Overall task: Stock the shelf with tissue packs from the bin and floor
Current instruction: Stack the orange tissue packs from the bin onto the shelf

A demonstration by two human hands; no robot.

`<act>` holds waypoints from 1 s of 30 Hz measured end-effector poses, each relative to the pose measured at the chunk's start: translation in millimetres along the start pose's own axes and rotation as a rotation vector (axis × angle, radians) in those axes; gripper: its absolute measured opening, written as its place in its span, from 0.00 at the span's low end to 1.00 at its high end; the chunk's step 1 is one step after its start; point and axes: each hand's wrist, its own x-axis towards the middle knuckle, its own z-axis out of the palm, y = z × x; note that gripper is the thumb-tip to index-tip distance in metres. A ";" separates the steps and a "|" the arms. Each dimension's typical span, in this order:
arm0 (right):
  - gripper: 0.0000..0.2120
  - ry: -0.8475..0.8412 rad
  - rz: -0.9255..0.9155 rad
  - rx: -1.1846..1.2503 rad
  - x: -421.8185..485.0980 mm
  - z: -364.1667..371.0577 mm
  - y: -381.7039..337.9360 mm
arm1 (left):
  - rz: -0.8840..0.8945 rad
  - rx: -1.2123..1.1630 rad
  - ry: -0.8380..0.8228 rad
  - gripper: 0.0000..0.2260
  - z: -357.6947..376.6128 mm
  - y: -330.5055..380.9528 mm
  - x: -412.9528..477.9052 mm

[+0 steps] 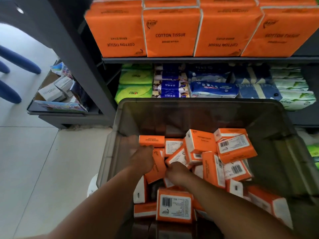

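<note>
A dark translucent bin (pixel 205 107) stands on the floor in front of the shelf, holding several small orange tissue packs (pixel 235 149) in a loose heap. Both my hands are down inside it. My left hand (pixel 142 160) grips an orange pack (pixel 158 167) standing on edge near the bin's left side. Just right of it, my right hand (pixel 177 172) closes its fingers on another orange pack (pixel 177 156) lying tilted. On the shelf (pixel 189 59) above stand large orange "COTTON TISSUE" packs (pixel 170 31) in a row.
The lower shelf tier holds green (pixel 134 91), blue-and-white (pixel 214 89) and pale green packs (pixel 293 94). At left, a low tray with small boxes (pixel 57 94) sits on the tiled floor (pixel 43 161). A dark upright post (pixel 72 54) frames the shelf's left side.
</note>
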 end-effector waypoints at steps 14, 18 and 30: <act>0.21 -0.028 0.127 0.369 23.3 40.9 4.8 | -0.121 0.056 -0.107 0.12 25.2 -9.9 11.8; 0.19 -0.040 0.182 0.588 2.7 25.5 -14.1 | -0.124 0.025 -0.112 0.11 24.6 -6.4 6.1; 0.14 0.211 0.062 0.719 -43.3 -4.3 -31.2 | -0.184 -0.341 -0.007 0.11 -17.0 11.9 -29.5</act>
